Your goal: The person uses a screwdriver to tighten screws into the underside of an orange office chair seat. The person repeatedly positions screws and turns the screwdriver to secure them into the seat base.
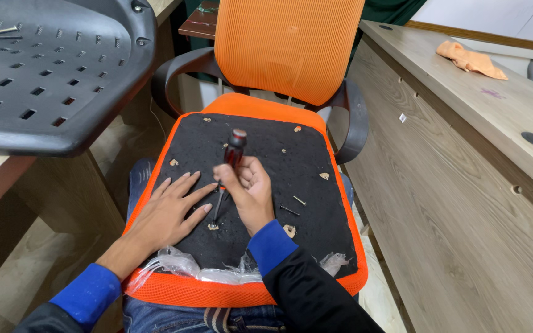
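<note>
Hands at work on an upturned chair seat [260,132], its black underside ringed by orange fabric and resting across the lap of a person in jeans. One screwdriver [229,169], with a dark red and black handle, stands tilted in the right hand [249,190], which is closed around the lower handle; the thin shaft runs down and to the left, and its tip meets a small pale fitting [213,226] near the seat's front edge. The left hand [171,213] lies flat and spread wide on the black surface just beside the shaft, its fingertips close to it. Both arms wear dark sleeves with blue cuffs.

Two loose screws [294,205] lie on the black surface to the right of the right hand, near each other but apart. Several pale scraps of torn material dot the underside. Crumpled clear plastic [183,264] bunches along the seat's near edge, touching the orange rim.

One orange mesh chair back [288,46] stands upright behind the seat, flanked by two curved black armrests [353,120]. One black plastic panel [50,74] with rows of small slots lies on a wooden table at upper left, with two screws [4,32] on its top side. A long wooden desk [464,160] runs along the right, and one orange cloth [470,60] lies on it, well apart from the hands.
</note>
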